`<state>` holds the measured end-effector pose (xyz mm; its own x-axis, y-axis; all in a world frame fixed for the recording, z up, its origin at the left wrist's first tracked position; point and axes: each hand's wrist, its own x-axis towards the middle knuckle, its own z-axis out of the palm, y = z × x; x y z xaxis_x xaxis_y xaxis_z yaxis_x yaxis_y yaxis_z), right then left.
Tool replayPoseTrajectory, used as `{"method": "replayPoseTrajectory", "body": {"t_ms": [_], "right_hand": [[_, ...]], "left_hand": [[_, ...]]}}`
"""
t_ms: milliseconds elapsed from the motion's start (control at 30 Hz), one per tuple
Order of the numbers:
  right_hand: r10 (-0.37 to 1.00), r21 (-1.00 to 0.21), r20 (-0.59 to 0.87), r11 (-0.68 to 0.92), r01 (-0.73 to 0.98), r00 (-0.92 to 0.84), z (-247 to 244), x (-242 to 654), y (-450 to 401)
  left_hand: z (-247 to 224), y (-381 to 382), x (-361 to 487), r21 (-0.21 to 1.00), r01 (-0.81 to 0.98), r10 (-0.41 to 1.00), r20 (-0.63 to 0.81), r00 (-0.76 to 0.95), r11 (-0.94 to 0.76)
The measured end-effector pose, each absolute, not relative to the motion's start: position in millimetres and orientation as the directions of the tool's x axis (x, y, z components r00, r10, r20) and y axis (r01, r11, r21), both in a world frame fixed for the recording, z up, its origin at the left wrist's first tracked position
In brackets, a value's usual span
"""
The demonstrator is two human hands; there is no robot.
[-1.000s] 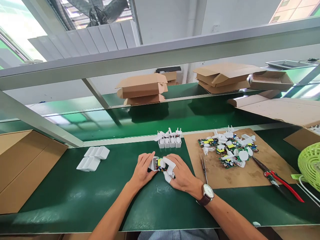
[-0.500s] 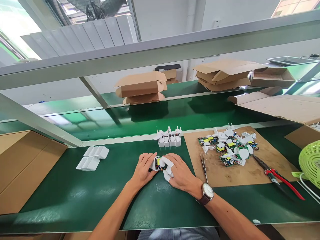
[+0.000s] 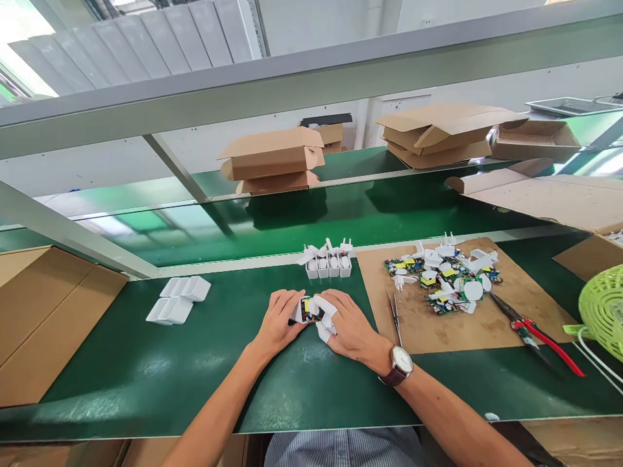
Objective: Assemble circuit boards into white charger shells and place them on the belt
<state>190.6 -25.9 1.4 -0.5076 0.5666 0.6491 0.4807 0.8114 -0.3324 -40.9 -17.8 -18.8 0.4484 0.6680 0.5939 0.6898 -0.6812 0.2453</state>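
White plastic housings (image 3: 176,301) lie at your left. At the green bench's (image 3: 146,376) center, your left hand (image 3: 281,321) grips one white housing (image 3: 298,313), with a circuit board (image 3: 310,307) partly inside. Your right hand (image 3: 351,329), wearing white finger cots (image 3: 324,333), pinches the board's right end. Tweezers (image 3: 394,316) lie farther right.

No readable text or labels anywhere.

Right hand (image 3: 353,329) partly hides circuit board (image 3: 306,306); green fan (image 3: 603,308), seemingly, cut by right edge.
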Motion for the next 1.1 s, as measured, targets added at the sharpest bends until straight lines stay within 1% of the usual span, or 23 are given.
{"method": "replayPoseTrajectory", "body": {"t_ms": [100,267,633,900,1100], "right_hand": [[0.571,-0.324,0.641,0.808,0.493,-0.513,-1.0,190.8,-25.9],[0.543,-0.285,0.667,0.819,0.499,-0.51,-1.6,190.7,-26.0],[0.573,-0.331,0.649,0.805,0.493,-0.5,-5.3,189.6,-27.0],[0.549,-0.3,0.664,0.818,0.491,-0.508,-2.7,190.8,-27.2],[0.562,-0.316,0.652,0.812,0.491,-0.509,-2.8,191.5,-27.1]], "left_hand": [[-17.7,-18.1,-39.7,0.243,0.689,0.664,0.6,0.446,-0.683],[-18.5,-17.5,-39.8,0.236,0.688,0.658,0.604,0.449,-0.686],[-18.3,-17.7,-38.2,0.227,0.702,0.663,0.605,0.441,-0.675],[-18.0,-17.3,-38.6,0.214,0.697,0.649,0.614,0.449,-0.685],[-19.1,-18.1,-39.1,0.221,0.703,0.657,0.614,0.438,-0.676]]}}
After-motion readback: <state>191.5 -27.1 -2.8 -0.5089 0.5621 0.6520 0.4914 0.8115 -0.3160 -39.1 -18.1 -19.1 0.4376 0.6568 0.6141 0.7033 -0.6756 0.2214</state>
